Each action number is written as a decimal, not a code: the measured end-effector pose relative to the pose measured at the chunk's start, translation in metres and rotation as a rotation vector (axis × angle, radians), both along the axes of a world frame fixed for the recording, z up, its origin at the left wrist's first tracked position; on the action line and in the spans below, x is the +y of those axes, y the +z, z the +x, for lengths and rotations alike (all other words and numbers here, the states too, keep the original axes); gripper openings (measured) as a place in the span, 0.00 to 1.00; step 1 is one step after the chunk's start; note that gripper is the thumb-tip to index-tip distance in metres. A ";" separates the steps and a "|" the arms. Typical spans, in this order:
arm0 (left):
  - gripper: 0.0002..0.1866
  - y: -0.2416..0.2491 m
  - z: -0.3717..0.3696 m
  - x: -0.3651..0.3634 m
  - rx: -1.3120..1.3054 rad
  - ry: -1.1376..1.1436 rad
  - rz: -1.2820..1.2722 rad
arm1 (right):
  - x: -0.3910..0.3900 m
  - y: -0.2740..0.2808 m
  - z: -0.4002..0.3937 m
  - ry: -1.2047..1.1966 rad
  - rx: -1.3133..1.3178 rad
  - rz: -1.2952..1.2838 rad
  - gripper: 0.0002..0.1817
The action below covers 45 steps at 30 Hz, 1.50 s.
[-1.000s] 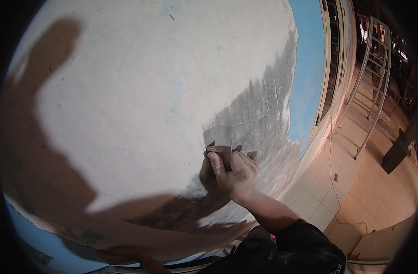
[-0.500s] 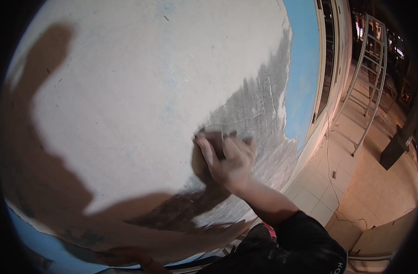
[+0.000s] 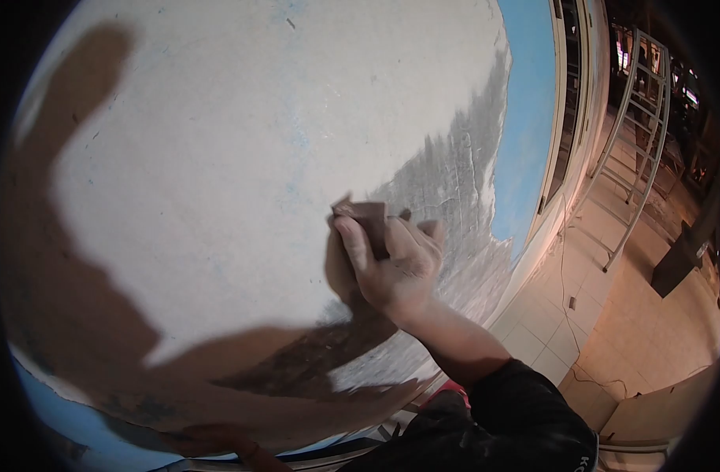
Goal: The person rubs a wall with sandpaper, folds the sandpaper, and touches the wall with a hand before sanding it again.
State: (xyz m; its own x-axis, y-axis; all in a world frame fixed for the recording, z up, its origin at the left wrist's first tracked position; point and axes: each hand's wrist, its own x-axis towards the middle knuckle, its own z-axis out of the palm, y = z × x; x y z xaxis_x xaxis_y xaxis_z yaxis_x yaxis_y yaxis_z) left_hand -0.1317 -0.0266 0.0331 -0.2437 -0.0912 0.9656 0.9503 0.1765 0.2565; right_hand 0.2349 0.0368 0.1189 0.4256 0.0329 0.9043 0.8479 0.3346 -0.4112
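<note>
My right hand [image 3: 403,267] is closed on a folded brown piece of sandpaper [image 3: 368,214] and presses it to the wall [image 3: 218,197]. The thumb lies along the sheet's left part, and one upper corner sticks out past the fingers. White putty covers most of the wall. Around and right of my right hand the surface shows a rubbed grey patch [image 3: 446,177] with fine streaks. Low on the left, in dark shadow, my left hand [image 3: 210,439] lies flat against the wall's lower part, its fingers stretched out and only dimly visible.
Blue paint [image 3: 527,102] borders the putty on the right, beside a window frame [image 3: 568,102]. A metal ladder [image 3: 639,134] stands farther right on the tiled floor [image 3: 537,334]. A thin cable [image 3: 568,315] runs over the tiles. A dark box-like object [image 3: 675,263] is near the ladder.
My right hand has shifted slightly up with the sandpaper and is less blurred, so more of the sheet shows. My left hand stays where it was.
</note>
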 end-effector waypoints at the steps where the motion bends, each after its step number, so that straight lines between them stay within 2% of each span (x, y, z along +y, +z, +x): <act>1: 0.28 0.000 0.000 0.000 -0.002 -0.004 0.001 | 0.002 -0.007 -0.001 0.006 0.014 0.036 0.21; 2: 0.28 -0.001 0.000 0.000 -0.004 -0.008 0.002 | -0.008 -0.022 -0.005 0.059 0.049 -0.128 0.08; 5: 0.27 -0.013 -0.018 0.002 -0.027 -0.013 0.001 | -0.012 -0.044 -0.004 0.129 0.064 -0.234 0.07; 8: 0.31 0.009 0.011 0.004 -0.012 -0.071 0.104 | -0.009 -0.007 0.004 0.061 0.038 -0.238 0.07; 11: 0.31 0.007 0.007 0.005 0.001 -0.102 0.113 | -0.010 0.004 0.003 0.051 0.048 -0.237 0.07; 14: 0.29 0.004 0.005 0.002 -0.039 -0.114 0.055 | -0.011 -0.035 -0.006 0.123 0.048 -0.215 0.06; 16: 0.29 0.001 0.002 0.003 -0.051 -0.115 0.051 | -0.017 -0.038 -0.008 0.136 0.047 -0.254 0.05; 19: 0.30 0.005 0.008 0.001 -0.062 -0.098 0.043 | -0.011 -0.010 -0.001 0.105 -0.009 -0.182 0.05; 22: 0.30 0.005 0.010 0.003 -0.060 -0.083 0.048 | -0.004 0.005 0.003 0.052 -0.062 -0.076 0.17; 25: 0.29 -0.001 0.002 0.001 -0.049 -0.038 0.031 | 0.001 -0.035 -0.004 0.098 -0.015 -0.018 0.18; 28: 0.29 -0.002 0.001 0.002 -0.047 -0.060 0.025 | -0.007 -0.038 -0.003 0.120 -0.025 -0.111 0.20; 31: 0.29 0.000 -0.001 0.002 -0.010 -0.043 0.048 | -0.007 -0.001 0.005 0.043 -0.047 -0.090 0.21; 32: 0.28 0.000 -0.001 0.003 0.001 -0.024 0.064 | -0.003 0.003 0.006 0.095 -0.035 -0.072 0.21; 35: 0.28 0.004 0.005 0.003 -0.040 -0.088 0.080 | 0.001 -0.018 0.000 0.066 -0.012 -0.052 0.21; 39: 0.27 -0.008 -0.008 0.004 -0.041 -0.040 0.064 | -0.006 -0.039 -0.002 0.138 0.018 -0.113 0.20; 42: 0.27 -0.001 -0.002 0.004 -0.040 -0.105 0.078 | -0.002 -0.004 0.002 0.060 -0.033 -0.060 0.19; 45: 0.27 -0.006 -0.009 0.004 -0.025 -0.069 0.061 | 0.001 -0.005 0.001 0.073 -0.027 -0.037 0.19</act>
